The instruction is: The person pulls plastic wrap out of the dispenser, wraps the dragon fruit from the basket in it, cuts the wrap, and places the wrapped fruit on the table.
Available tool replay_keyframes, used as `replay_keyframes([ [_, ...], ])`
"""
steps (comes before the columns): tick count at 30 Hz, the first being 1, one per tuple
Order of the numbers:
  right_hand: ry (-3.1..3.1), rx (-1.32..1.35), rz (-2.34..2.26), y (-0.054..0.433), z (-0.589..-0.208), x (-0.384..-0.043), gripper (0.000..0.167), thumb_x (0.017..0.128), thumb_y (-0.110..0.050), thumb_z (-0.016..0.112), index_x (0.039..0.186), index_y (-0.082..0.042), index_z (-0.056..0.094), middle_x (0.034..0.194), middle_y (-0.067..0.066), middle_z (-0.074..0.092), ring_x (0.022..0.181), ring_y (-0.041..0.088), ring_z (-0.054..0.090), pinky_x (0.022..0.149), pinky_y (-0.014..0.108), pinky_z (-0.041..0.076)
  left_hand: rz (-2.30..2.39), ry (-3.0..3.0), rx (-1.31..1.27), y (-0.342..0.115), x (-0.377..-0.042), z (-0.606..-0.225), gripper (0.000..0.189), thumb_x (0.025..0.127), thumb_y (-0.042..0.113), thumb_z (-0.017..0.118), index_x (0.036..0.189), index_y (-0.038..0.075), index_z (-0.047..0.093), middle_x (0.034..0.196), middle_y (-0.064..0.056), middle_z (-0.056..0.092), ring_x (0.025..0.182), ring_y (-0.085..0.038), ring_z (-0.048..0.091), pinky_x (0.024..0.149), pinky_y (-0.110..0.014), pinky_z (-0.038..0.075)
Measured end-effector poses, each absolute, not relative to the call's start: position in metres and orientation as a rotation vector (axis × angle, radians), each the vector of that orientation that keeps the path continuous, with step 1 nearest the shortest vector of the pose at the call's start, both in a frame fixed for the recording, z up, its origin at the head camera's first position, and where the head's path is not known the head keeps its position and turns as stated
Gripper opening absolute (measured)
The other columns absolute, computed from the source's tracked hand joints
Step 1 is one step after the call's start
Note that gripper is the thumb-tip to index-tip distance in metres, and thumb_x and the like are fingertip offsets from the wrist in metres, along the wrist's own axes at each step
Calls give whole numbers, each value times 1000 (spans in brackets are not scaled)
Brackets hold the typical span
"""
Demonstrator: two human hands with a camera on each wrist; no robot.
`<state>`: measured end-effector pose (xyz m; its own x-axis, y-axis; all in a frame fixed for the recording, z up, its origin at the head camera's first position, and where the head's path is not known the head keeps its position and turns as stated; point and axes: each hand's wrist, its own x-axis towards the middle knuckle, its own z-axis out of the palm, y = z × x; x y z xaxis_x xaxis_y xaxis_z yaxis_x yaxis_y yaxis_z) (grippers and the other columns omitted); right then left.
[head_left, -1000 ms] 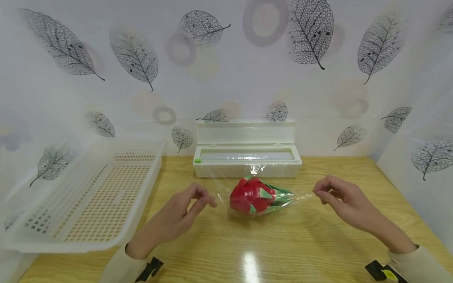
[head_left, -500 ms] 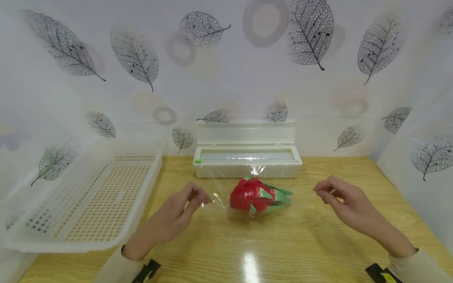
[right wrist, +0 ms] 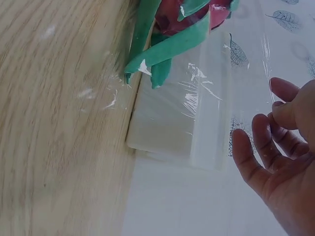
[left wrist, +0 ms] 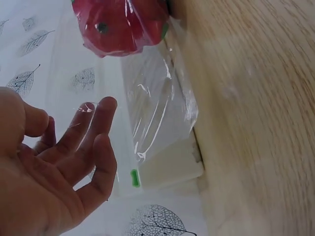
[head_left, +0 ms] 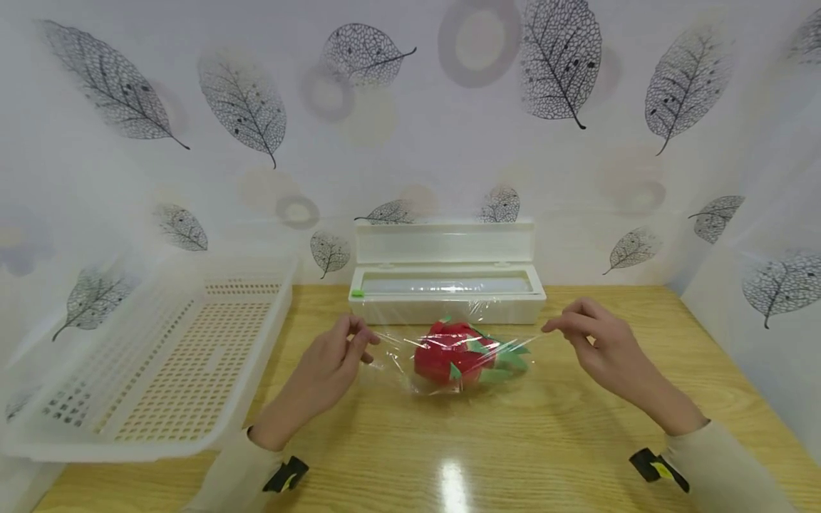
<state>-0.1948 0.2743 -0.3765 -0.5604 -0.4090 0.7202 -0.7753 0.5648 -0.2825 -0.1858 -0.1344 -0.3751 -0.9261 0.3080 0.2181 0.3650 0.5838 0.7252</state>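
A red dragon fruit [head_left: 449,353] with green leaf tips lies on the wooden table, its tips pointing right. Clear plastic wrap [head_left: 398,356] drapes over it, wrinkled and shiny. On the left of the fruit, my left hand [head_left: 330,363] pinches an edge of the wrap between thumb and fingers. My right hand [head_left: 599,342] pinches the opposite edge, with the film pulled taut toward it. In the left wrist view, the wrap hangs between the fruit [left wrist: 123,24] and the white box. Green leaf tips [right wrist: 170,46] show under film in the right wrist view.
Behind the fruit stands a white wrap dispenser box [head_left: 449,310], lid raised, a film roll [head_left: 442,285] inside and a green slider [head_left: 358,293] at its left end. A white perforated basket [head_left: 186,370] sits at the left. A leaf-patterned sheet [head_left: 417,142] hangs behind.
Both hands have moved up and slightly inward, the right one more to the left, with the wrap's edges lifted. Fruit, box and basket stay where they were.
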Motion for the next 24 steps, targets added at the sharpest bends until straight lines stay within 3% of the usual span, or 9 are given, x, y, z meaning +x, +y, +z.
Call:
replay_keyframes([
  [5,-2208,899,812,269,-384,-202,47,78,28,62,91,-14,78,83,-4,55,68,-1,40,60,11,32,-1285,-2773,-489,-132,-190,-379,17,111,24,42,110,11,53,107,-8,74,84,-11,73,73,-27,55],
  [16,-2320,874,843,257,-396,-207,38,83,23,65,95,-11,78,83,-6,56,68,-3,37,59,12,34,-1299,-2778,-476,-129,-196,-388,13,109,18,47,111,9,55,105,-10,74,85,-13,72,74,-26,57],
  [24,-2323,912,848,243,-400,-216,35,85,22,62,97,-5,79,82,2,57,69,-2,40,57,15,37,-1196,-2771,-486,-124,-201,-390,11,107,22,53,108,13,59,104,-7,72,85,-12,61,74,-28,51],
])
